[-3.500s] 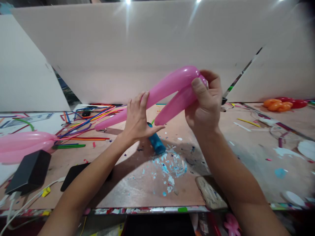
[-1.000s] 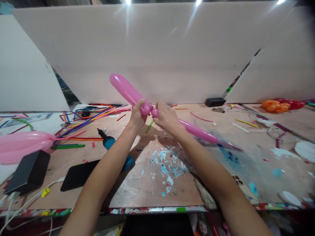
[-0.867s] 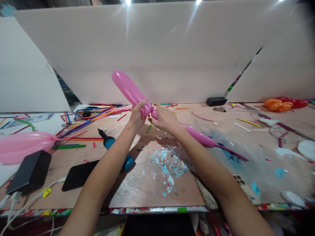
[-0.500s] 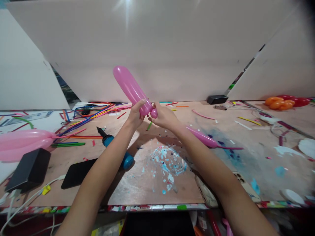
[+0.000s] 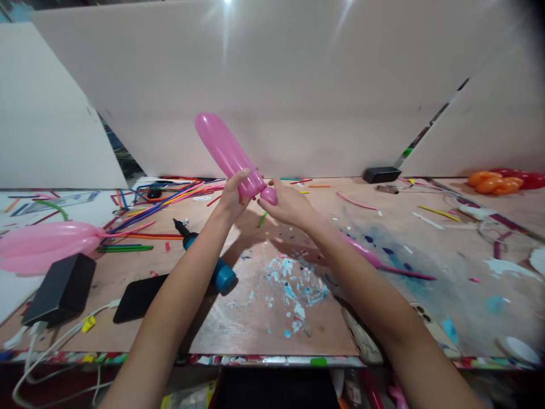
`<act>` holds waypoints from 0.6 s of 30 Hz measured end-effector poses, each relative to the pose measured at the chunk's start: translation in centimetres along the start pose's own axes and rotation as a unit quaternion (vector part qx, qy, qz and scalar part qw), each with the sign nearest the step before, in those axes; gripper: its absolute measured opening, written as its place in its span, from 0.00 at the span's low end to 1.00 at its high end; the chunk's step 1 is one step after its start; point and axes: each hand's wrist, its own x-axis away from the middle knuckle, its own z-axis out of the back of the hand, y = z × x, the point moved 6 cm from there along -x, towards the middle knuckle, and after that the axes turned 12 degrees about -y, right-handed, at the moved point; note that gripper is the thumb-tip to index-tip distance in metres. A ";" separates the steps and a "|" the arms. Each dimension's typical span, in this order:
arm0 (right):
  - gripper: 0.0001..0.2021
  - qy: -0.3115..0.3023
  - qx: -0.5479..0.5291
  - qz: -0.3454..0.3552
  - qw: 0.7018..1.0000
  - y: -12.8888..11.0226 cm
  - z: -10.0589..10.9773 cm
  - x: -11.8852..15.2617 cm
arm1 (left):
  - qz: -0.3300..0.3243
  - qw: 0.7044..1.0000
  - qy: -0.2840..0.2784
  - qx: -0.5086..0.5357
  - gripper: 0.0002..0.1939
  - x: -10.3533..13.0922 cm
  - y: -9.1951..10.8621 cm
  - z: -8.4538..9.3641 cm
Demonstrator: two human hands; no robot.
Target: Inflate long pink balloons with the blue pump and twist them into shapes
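Observation:
A long pink balloon (image 5: 223, 145) is held above the table, its inflated loop or section rising up and to the left. My left hand (image 5: 234, 193) is closed around its lower end, thumb across the front. Just to the right, my right hand (image 5: 287, 203) grips a small pink bubble of the same balloon beside a twist. Behind my right forearm, a thinner pink length (image 5: 366, 253) ends in an uninflated tail lying toward the right. Part of the balloon between is hidden by my right hand and arm.
A blue hand pump (image 5: 223, 275) and a black phone (image 5: 140, 298) lie left, near a black box (image 5: 62, 289) and a light pink balloon (image 5: 51, 244). Uninflated balloons (image 5: 170, 199) are strewn behind. Orange balloons (image 5: 494, 183) sit far right. A white panel (image 5: 272, 85) stands behind.
The small bubble at my right hand looks slightly larger, and my hands are a little farther apart. The balloon's thin tail has shifted right and down. The view has moved slightly.

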 end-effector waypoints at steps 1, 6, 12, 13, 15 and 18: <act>0.19 -0.010 -0.016 0.021 1.000 -0.2 -0.1 0.0 | -0.001 1.000 0.003 0.000 0.21 0.0 0.0 0.1; 0.15 0.018 -0.033 0.048 0.998 -0.2 0.5 -0.1 | -0.001 1.000 -0.003 0.009 0.22 0.2 0.1 -0.6; 0.19 0.030 -0.067 0.068 0.995 -1.0 1.0 0.5 | -0.046 0.999 -0.005 0.022 0.22 0.3 1.1 -1.5; 0.17 0.028 -0.077 0.086 0.993 -1.3 1.2 0.7 | -0.060 0.998 0.000 0.027 0.21 0.3 1.2 -1.5; 0.14 0.035 -0.086 0.110 0.990 -1.8 1.7 1.1 | -0.077 0.996 0.010 0.034 0.20 0.4 1.3 -1.8; 0.14 0.059 -0.079 0.096 0.990 -1.8 2.3 1.3 | -0.090 0.995 0.028 0.037 0.21 0.7 1.2 -2.6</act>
